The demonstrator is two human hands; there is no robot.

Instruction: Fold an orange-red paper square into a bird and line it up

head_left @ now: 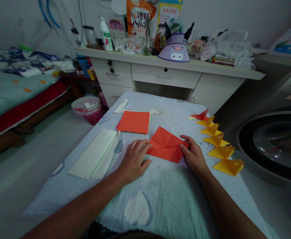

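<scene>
A creased orange-red sheet of origami paper (165, 146) lies between my hands on the cloth-covered table. My left hand (135, 161) rests flat with its fingers apart, the fingertips touching the sheet's left corner. At the right corner my right hand (192, 153) pinches the paper between thumb and fingers. Beyond my left hand sits a square stack of orange paper (135, 121), with other colours showing at its edges. A row of several folded paper cranes (215, 139), yellow ones and a red one at the far end, runs along the table's right side.
Folded pale paper (95, 154) lies at the left, with a narrow white box (121, 106) beyond it. A pink bin (90, 111) stands on the floor. Behind the table is a white desk (165, 73) crowded with bottles and bags; a washing machine (280, 132) stands right.
</scene>
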